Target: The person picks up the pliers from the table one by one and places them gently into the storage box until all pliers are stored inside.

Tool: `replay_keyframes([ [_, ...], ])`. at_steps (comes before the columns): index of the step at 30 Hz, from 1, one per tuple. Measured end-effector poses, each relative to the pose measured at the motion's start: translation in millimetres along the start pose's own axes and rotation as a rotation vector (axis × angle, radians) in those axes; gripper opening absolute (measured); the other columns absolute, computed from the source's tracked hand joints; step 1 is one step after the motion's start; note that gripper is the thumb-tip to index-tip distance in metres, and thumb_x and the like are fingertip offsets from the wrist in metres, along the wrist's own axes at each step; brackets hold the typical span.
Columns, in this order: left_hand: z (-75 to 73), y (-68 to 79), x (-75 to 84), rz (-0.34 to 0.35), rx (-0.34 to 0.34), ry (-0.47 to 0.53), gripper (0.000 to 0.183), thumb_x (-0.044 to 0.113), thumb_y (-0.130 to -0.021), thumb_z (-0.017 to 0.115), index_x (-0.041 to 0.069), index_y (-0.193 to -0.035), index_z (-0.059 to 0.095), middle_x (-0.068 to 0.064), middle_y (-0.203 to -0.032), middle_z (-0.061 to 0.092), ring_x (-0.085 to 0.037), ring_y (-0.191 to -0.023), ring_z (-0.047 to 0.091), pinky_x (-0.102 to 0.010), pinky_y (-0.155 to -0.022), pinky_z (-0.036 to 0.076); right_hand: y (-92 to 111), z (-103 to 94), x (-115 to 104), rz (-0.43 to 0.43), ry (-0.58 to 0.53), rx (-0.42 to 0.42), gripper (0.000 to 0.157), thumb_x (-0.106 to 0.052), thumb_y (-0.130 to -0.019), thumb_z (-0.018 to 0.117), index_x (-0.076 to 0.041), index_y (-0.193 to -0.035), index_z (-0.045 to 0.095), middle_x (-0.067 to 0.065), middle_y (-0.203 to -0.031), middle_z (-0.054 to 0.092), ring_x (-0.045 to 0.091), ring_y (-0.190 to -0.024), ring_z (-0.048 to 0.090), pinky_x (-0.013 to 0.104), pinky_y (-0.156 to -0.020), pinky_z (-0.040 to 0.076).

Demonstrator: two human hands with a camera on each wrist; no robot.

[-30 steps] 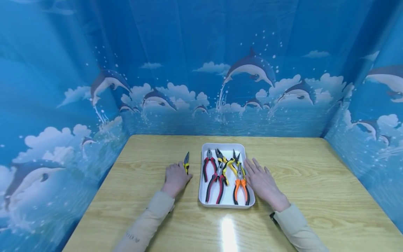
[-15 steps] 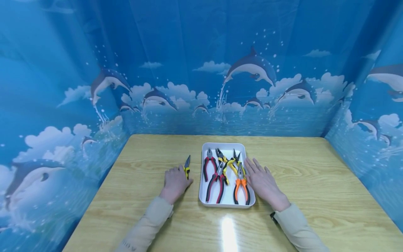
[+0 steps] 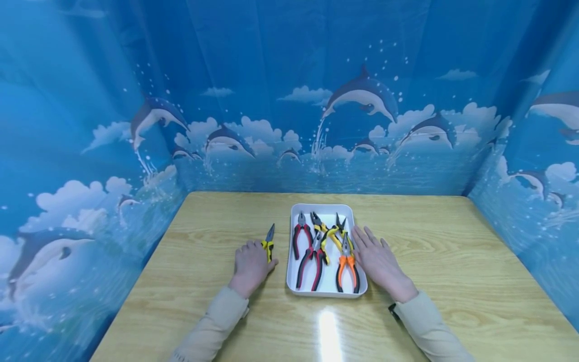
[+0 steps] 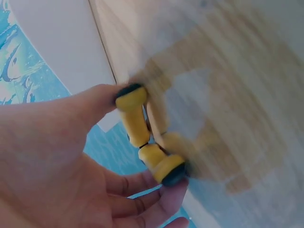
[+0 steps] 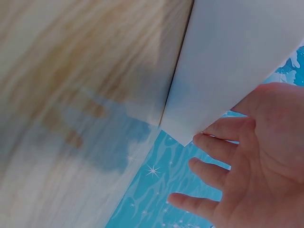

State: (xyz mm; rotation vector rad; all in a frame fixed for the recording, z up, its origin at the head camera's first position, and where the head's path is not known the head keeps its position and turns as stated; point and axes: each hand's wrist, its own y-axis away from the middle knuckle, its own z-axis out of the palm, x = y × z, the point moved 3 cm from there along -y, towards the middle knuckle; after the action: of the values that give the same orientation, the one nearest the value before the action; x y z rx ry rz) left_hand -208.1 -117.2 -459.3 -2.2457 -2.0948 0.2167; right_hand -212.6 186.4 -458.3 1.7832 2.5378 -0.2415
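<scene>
My left hand (image 3: 251,264) holds a pair of long-nose pliers (image 3: 270,236) by its yellow handles, left of the white tray. Seen from the left wrist, the thumb bears on one handle end and the fingers on the other, with the yellow handles (image 4: 135,126) slightly apart. The dark nose points away from me. On the tray's right side lies my right hand (image 3: 380,261), fingers straight. From the right wrist, its fingertips (image 5: 202,140) are right at the tray's outer wall (image 5: 228,57).
The white tray (image 3: 323,293) holds several pliers: red-and-black ones (image 3: 302,236), yellow-and-black ones (image 3: 333,236) that overlap, and an orange-and-black pair (image 3: 346,266) at the near right. A wood-grain table (image 3: 452,261) lies beneath, with a blue dolphin-print curtain (image 3: 271,75) around its back and sides.
The left hand has drawn slightly back toward me, and the pliers have shifted a little nearer and to the right. More of the yellow handles now shows. The right hand keeps its place.
</scene>
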Motion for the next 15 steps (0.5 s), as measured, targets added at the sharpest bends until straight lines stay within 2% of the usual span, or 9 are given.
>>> replay_keyframes([
  [6,2.4,0.0,-0.1,-0.021,0.035,0.017,0.057,0.047,-0.086,0.074,-0.008,-0.094,0.06,-0.019,-0.081,0.06,-0.03,-0.073,0.061,-0.041,-0.066,0.053,-0.4,0.7,0.1,-0.001,-0.002,-0.006,0.058,-0.024,-0.106,0.052,0.001,-0.155,0.035,0.019,-0.161,0.033,0.044,-0.148,0.029,0.069,-0.113,0.029],
  [15,4.7,-2.0,-1.4,-0.064,0.052,0.085,0.056,0.044,-0.092,0.064,-0.012,-0.094,0.059,-0.021,-0.082,0.058,-0.03,-0.075,0.057,-0.041,-0.064,0.053,-0.1,-0.5,0.5,0.001,-0.005,-0.002,0.058,-0.024,-0.106,0.051,0.001,-0.155,0.034,0.019,-0.161,0.033,0.044,-0.148,0.029,0.069,-0.113,0.029],
])
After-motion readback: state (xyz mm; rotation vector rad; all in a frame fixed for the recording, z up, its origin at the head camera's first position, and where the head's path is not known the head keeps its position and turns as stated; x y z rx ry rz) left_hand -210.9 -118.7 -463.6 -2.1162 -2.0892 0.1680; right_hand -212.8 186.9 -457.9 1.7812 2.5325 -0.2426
